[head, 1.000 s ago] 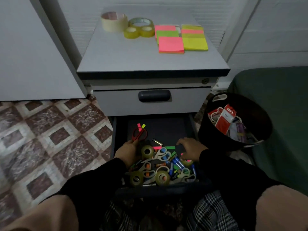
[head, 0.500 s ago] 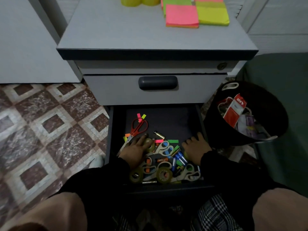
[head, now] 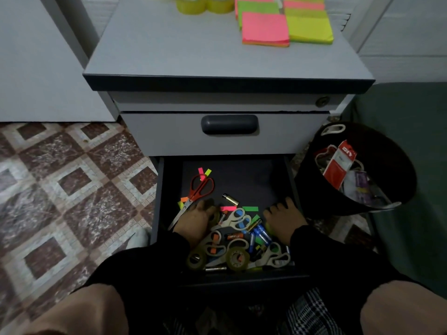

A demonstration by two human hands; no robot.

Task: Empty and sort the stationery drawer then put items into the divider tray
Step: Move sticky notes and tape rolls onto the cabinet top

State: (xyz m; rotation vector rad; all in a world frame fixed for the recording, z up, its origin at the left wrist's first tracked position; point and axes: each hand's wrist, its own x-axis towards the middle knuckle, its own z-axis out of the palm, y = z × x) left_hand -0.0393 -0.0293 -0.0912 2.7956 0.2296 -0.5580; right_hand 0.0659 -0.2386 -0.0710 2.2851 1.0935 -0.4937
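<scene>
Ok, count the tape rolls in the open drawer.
2 tape rolls: one at the drawer's front left, one just right of it. More may hide under the left hand or the pile.

head view | worn high, facing forward and down; close over open drawer (head: 227, 278) | single view

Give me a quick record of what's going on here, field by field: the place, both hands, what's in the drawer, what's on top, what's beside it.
Place: grey cabinet, bottom drawer pulled open
Left hand: in the drawer, resting on the clutter beside the red scissors
Right hand: in the drawer at its right side, fingers spread flat
Drawer contents: scissors, tape rolls, batteries, coloured sticky flags
On top: sticky note pads, yellow tape rolls
Beside it: black bin holding packaging
</scene>
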